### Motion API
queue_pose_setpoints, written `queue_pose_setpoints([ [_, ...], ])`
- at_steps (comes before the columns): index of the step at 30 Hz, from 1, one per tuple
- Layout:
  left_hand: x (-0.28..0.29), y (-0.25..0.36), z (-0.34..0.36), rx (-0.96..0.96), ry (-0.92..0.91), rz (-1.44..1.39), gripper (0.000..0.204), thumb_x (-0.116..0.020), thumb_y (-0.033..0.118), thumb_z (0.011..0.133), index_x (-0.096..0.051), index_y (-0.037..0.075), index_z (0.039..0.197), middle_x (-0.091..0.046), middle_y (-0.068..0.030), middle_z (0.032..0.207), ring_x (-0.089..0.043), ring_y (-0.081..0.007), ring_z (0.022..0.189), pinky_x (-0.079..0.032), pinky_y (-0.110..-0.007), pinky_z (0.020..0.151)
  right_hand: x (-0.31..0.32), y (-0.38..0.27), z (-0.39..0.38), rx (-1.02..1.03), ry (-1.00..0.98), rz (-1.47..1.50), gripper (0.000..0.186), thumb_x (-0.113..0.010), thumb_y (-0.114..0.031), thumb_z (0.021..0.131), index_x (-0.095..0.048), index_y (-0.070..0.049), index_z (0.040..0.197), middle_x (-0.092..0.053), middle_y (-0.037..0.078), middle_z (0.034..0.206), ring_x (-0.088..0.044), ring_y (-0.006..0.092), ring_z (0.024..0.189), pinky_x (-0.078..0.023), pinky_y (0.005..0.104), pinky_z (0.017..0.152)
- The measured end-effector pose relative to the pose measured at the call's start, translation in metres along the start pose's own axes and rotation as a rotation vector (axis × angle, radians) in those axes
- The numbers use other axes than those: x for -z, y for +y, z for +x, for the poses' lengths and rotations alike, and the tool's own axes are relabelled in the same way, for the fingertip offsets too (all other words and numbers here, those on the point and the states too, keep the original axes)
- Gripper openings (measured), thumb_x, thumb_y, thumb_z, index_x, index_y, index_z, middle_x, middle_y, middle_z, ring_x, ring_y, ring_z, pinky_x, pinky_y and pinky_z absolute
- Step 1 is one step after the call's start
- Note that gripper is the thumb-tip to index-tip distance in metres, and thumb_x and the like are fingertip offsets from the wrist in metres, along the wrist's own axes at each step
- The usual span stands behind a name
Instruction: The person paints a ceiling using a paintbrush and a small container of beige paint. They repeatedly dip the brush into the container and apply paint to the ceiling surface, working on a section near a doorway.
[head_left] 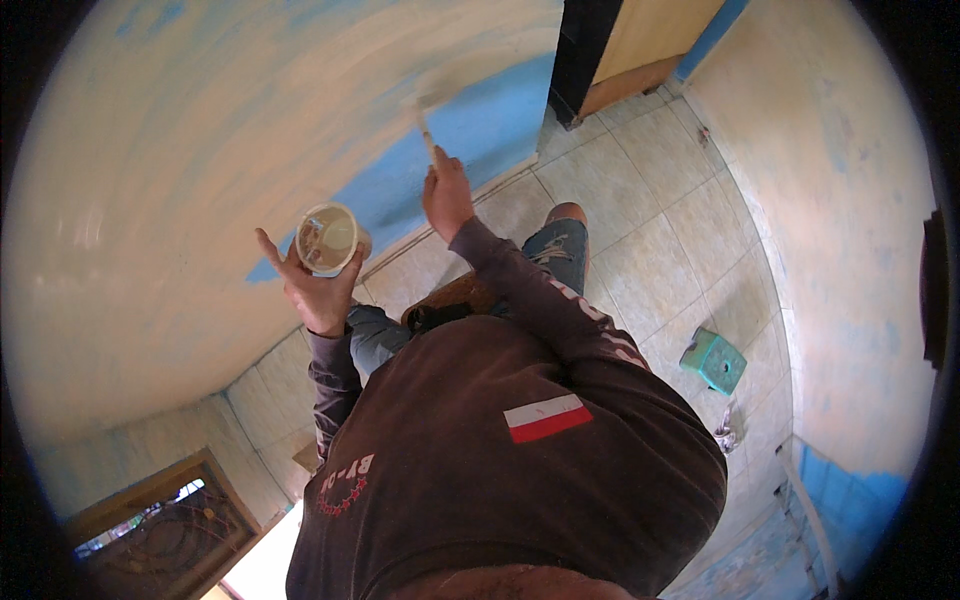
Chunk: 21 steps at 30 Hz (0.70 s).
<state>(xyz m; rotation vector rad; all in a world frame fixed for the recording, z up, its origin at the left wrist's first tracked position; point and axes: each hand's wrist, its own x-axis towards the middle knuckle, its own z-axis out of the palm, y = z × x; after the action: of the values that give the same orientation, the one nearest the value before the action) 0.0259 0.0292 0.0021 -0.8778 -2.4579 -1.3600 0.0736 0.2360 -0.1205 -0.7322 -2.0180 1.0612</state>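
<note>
We see the right hand (447, 198) closed round the handle of a paintbrush (430, 140), its fingers wrapped and pinching, with the brush end raised before a wall (200, 190). The bristles are blurred, so we cannot quite tell whether they touch the surface; they sit near the upper edge of a blue patch (465, 130), where a streaky cream coat meets it. The left hand (320, 297) cups a round, pale tub (363, 241), thumb on one side, fingers on the other, one finger pointing outward. The tub's open mouth faces us, showing light paint inside and smears on its inner wall.

For writing, we look to the dark brown shirt (500, 475): pale letters run along the right sleeve, and lighter lettering above an arc of red stars marks the chest on the wearer's left. Beside these we find a white-over-red rectangle (548, 418). On the tiled floor (650, 150), well apart from both hands, we notice a green, box-like stool (714, 360) to the right.
</note>
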Motion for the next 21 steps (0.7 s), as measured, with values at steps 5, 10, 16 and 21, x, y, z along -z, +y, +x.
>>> queue_pose_setpoints([
  [5, 0.001, 0.005, 0.001, 0.023, -0.016, -0.008, 0.136, -0.093, 0.018, 0.066, 0.006, 0.005, 0.159, -0.068, -0.0202, 0.117, -0.067, -0.0264, 0.109, -0.054, -0.037, 0.094, 0.058, 0.051, 0.051, 0.032, 0.260, -0.233, 0.044, -0.052, -0.002, 0.090, -0.047, 0.008, 0.132, -0.056, 0.029, 0.102, -0.056, 0.0447, 0.098, -0.046, 0.0519, 0.084],
  [10, -0.001, 0.002, 0.000, -0.002, -0.008, 0.021, 0.136, -0.093, 0.018, 0.066, 0.006, 0.005, 0.159, -0.068, -0.0203, 0.117, -0.067, -0.0266, 0.110, -0.054, -0.038, 0.095, 0.098, 0.108, 0.122, 0.024, 0.552, -0.347, 0.034, -0.053, -0.003, 0.092, -0.055, 0.008, 0.124, -0.058, 0.026, 0.084, -0.057, 0.0441, 0.081, -0.047, 0.0524, 0.071],
  [16, -0.003, 0.005, 0.000, 0.001, 0.008, -0.007, 0.134, -0.093, 0.020, 0.068, 0.005, 0.006, 0.159, -0.067, -0.0215, 0.118, -0.067, -0.0280, 0.111, -0.054, -0.040, 0.095, 0.063, 0.096, 0.130, 0.029, 0.478, -0.335, 0.041, -0.053, -0.005, 0.092, -0.049, 0.008, 0.131, -0.055, 0.025, 0.083, -0.056, 0.0433, 0.080, -0.045, 0.0528, 0.068],
  [21, -0.003, 0.002, 0.000, -0.016, 0.009, -0.009, 0.136, -0.093, 0.018, 0.067, 0.006, 0.004, 0.159, -0.067, -0.0196, 0.118, -0.066, -0.0267, 0.110, -0.053, -0.038, 0.096, 0.015, 0.039, 0.072, 0.002, 0.202, -0.184, 0.051, -0.048, -0.002, 0.094, -0.035, 0.012, 0.142, -0.051, 0.032, 0.106, -0.057, 0.0461, 0.090, -0.049, 0.0497, 0.077],
])
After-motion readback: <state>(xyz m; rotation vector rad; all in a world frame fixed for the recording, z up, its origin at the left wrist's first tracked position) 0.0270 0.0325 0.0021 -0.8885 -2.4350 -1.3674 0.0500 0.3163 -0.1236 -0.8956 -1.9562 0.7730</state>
